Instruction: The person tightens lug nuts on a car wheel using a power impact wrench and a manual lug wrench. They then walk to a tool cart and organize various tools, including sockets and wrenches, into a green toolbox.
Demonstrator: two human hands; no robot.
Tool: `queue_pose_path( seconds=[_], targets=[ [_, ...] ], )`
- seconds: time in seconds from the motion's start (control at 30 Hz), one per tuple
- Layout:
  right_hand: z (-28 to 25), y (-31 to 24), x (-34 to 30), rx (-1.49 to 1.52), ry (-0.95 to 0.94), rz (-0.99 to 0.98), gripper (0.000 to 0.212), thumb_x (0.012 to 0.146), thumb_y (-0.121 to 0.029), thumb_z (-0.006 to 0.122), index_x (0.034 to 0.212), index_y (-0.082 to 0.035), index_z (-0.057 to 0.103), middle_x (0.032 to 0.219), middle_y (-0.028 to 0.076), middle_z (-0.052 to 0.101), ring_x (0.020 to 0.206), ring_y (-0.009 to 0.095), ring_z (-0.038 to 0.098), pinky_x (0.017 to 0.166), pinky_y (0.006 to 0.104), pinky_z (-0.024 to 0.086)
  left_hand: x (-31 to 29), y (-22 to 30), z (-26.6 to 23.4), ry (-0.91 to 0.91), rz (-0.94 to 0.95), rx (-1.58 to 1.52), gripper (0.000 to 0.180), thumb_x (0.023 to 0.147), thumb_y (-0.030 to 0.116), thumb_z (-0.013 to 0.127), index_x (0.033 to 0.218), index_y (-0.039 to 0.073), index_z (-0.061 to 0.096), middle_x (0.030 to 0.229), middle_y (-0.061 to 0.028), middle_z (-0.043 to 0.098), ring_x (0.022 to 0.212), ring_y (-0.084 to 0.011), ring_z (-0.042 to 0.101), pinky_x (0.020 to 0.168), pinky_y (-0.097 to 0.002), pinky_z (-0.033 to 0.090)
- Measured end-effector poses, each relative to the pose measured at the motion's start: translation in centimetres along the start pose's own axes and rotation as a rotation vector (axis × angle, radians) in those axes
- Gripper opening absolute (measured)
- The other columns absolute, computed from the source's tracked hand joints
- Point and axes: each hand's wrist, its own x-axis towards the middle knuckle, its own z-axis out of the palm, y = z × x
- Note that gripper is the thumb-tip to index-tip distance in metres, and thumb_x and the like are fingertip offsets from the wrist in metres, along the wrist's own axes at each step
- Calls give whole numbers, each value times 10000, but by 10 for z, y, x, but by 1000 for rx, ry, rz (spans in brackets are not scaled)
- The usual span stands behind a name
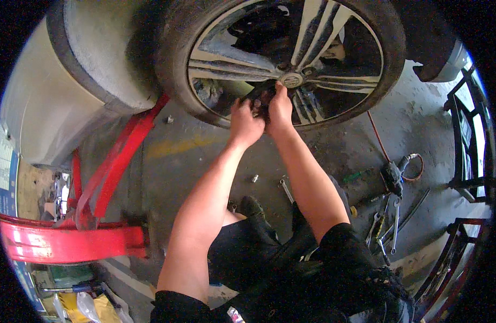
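Fingers of the left hand (246, 124) are curled partway, tips up at a dark piece (263, 101) between the two hands. Right hand (280, 107) is just beside it: thumb pointing up, tip at the lower-left edge of the centre cap (292, 81), other fingers mostly hidden. Can't tell how far closed either set is, or whether they have a real hold on anything. Dark piece is too dim to identify: maybe separate, maybe shaded wheel.

Wheel (312, 40) is straight ahead, face toward the wearer; both hands are at its lower-left part. Key relation, my read: cap lies up and right of the left fingers, right at the tip of the right thumb. Right hand is nearer the cap, left hand nearer the rim's lower-left edge. Line from left hand to cap slants up-right; dark piece seems to lean the same way, but its long axis isn't clear enough to call. One spoke (226, 70) runs left from the cap, another (308, 107) runs down, just right of the right hand.

Farther out, on the floor (189, 172): small metal piece (255, 178) below the hands, pistol-shaped tool (392, 177) and wrenches (396, 220) off to the right. Red lift arm (127, 142) on the left, near the car body (59, 107).
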Motion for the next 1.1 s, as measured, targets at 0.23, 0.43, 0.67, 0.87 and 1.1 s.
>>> queue_pose_path(
  seconds=[0.23, 0.43, 0.67, 0.87, 1.1],
  targets=[
    [-10, -17, -36, 30, -99, 8, 377, 901, -380, 594, 900, -4, 622, 761, 57, 619, 665, 157, 558, 642, 340, 470, -5, 11, -16, -17, 52, -23, 353, 742, 44, 590, 1080, -57, 597, 1069, -288, 609, 1017, -446, 577, 899, -490, 455],
    [-69, -71, -38, -726, 59, -695, 394, 852, -346, 676, 837, 47, 670, 717, 138, 691, 624, 179, 616, 634, 344, 491, -10, 1, -12, 23, 126, 75, 336, 724, 42, 587, 1050, -37, 601, 1021, -261, 597, 1026, -425, 540, 912, -474, 433],
    [-74, -106, -14, -1028, 63, -891, 450, 849, -413, 648, 792, 32, 676, 618, 200, 612, 630, 367, 623, 624, 424, 485, -4, -8, -8, -70, 41, 62, 402, 717, 90, 599, 1092, -52, 566, 1210, -339, 485, 1173, -487, 433, 1025, -501, 370],
    [-63, -108, -22, -1494, 187, -932, 466, 818, -456, 671, 705, -7, 618, 667, 225, 631, 685, 415, 644, 638, 480, 511, -6, -3, -12, -41, 32, 86, 359, 712, 75, 581, 1051, -42, 568, 1145, -301, 509, 1125, -475, 455, 985, -509, 391],
    [-75, -107, -4, -1258, 115, -927, 475, 827, -495, 652, 747, -28, 621, 703, 212, 654, 706, 413, 650, 653, 510, 523, -6, -1, -10, -48, 74, 23, 376, 693, 85, 627, 1048, -25, 573, 1164, -322, 518, 1124, -492, 464, 990, -517, 393]
  ],
)
